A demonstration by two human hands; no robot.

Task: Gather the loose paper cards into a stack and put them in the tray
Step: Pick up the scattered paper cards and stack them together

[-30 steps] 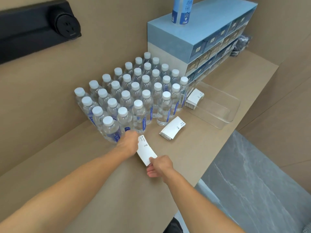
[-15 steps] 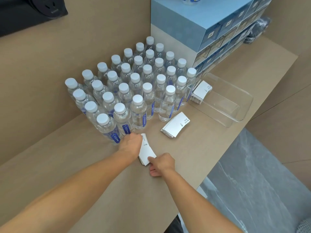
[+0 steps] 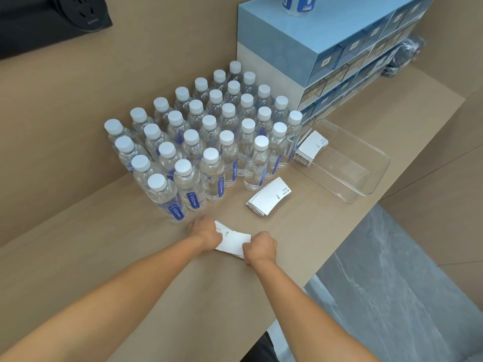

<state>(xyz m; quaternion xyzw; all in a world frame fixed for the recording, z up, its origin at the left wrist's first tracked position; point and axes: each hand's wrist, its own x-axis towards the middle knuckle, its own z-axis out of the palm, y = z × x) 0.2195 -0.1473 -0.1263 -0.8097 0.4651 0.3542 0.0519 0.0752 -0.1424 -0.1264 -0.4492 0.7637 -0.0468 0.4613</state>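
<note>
A small bunch of white paper cards lies on the brown counter between my two hands. My left hand grips its left end and my right hand grips its right end. A second loose stack of white cards rests on the counter further right, in front of the bottles. The clear plastic tray stands at the right, and a third stack of cards lies inside its left end.
Several rows of water bottles with white caps stand just behind my hands. A blue drawer cabinet rises behind the tray. The counter's front edge drops to a grey floor at the right.
The bunch of cards has turned from upright to lying sideways. My right hand moved to its right end, and both hands now close on it.
</note>
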